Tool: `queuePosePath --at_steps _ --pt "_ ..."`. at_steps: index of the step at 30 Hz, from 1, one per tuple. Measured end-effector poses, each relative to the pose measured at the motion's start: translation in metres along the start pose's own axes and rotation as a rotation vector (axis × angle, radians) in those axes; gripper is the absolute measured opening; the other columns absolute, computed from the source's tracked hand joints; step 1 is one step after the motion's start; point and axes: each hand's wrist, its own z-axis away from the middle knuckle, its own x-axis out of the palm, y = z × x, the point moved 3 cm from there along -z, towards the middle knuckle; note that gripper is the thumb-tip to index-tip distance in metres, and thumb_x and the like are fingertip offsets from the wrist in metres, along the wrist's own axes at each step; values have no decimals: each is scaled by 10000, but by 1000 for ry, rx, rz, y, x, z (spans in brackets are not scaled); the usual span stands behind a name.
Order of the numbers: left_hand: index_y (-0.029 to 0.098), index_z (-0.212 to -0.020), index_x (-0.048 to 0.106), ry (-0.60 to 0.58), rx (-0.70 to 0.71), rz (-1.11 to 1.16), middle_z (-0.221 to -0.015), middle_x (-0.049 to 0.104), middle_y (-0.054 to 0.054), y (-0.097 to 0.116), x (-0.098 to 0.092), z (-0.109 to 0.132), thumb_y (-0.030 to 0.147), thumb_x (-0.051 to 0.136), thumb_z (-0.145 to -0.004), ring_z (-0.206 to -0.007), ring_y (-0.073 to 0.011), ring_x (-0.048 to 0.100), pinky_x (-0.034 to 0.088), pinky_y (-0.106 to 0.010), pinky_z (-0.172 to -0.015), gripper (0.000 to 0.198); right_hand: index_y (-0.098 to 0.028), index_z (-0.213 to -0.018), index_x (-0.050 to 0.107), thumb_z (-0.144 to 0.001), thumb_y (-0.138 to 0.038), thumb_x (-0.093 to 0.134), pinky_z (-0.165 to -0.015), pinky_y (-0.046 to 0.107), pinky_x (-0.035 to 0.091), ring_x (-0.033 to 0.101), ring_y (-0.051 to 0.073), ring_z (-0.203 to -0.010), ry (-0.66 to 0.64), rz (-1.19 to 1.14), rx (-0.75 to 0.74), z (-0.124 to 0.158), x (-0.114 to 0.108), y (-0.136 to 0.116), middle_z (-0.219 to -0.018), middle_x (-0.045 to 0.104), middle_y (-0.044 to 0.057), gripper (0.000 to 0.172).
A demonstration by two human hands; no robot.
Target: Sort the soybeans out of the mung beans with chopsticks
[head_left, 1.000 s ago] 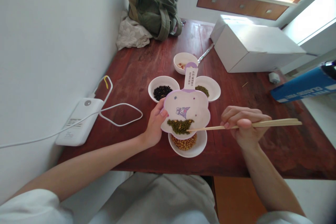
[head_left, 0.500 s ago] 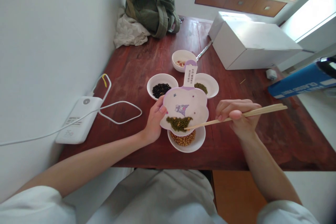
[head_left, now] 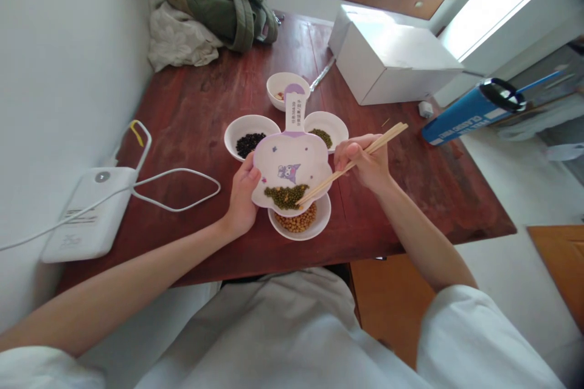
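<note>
Okay, from my end: my left hand (head_left: 241, 197) clamps the edge of a cartoon plate (head_left: 292, 158), held over a bowl of yellow beans (head_left: 319, 222). Green beans (head_left: 286, 196) sit on the plate, and my right hand (head_left: 362, 161) pinches chopsticks (head_left: 387, 138) slanting down-left, tips over them.

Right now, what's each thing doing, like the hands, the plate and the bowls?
Left hand: gripping the plate's edge.
Right hand: pinching the chopsticks.
Chopsticks: tips at the green beans.
Plate: held up, green beans on it.
Black-bean bowl: has beans.
Green-bean bowl: has a few beans.
Yellow-bean bowl: has beans, partly under the plate.
</note>
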Motion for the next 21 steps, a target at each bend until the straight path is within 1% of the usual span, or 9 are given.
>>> queuePosePath --at_steps 2,4,9,13,18,21 --pt "252 -1360 895 -27 14 6 -1324 906 -89 -2 0 -1 762 846 -1012 -1405 -390 808 680 -470 -1199 619 -206 -486 731 -979 -841 840 -391 239 374 556 115 -397 -12 -27 -16 1 -1 4 -490 675 49 812" --pt "252 -1368 883 -43 20 23 -1319 909 -91 -2 0 -2 766 836 -1019 -1381 -386 820 680 -488 -1190 623 -208 -516 763 -998 -809 845 -387 245 370 562 120 -395 -3 -57 -48 2 -3 8 -501 691 52 774" --pt "241 -1363 874 -37 22 -7 -1326 910 -99 1 1 -1 780 830 -1014 -1403 -391 814 674 -483 -1174 643 -210 -580 832 -1006 -739 883 -368 247 385 580 124 -386 45 -101 -83 7 -3 17 -529 744 62 681" --pt "245 -1347 877 -15 2 -24 -1334 908 -100 4 2 0 806 847 -987 -1412 -402 808 678 -490 -1171 667 -206 -566 825 -991 -752 891 -351 235 376 570 116 -368 67 -115 -89 9 -1 16 -517 741 64 696" --pt "242 -1338 887 22 -17 8 -1313 914 -107 4 3 0 758 904 -952 -1396 -413 822 714 -491 -1137 644 -212 -530 788 -942 -834 885 -342 233 372 540 112 -360 112 -83 -56 9 -2 17 -500 717 57 753" --pt "253 -1325 900 43 -28 12 -1288 918 -102 4 4 -1 737 925 -932 -1392 -417 826 734 -484 -1102 624 -220 -517 765 -943 -838 880 -348 230 376 522 105 -357 116 -85 -55 11 -2 20 -482 682 37 760"
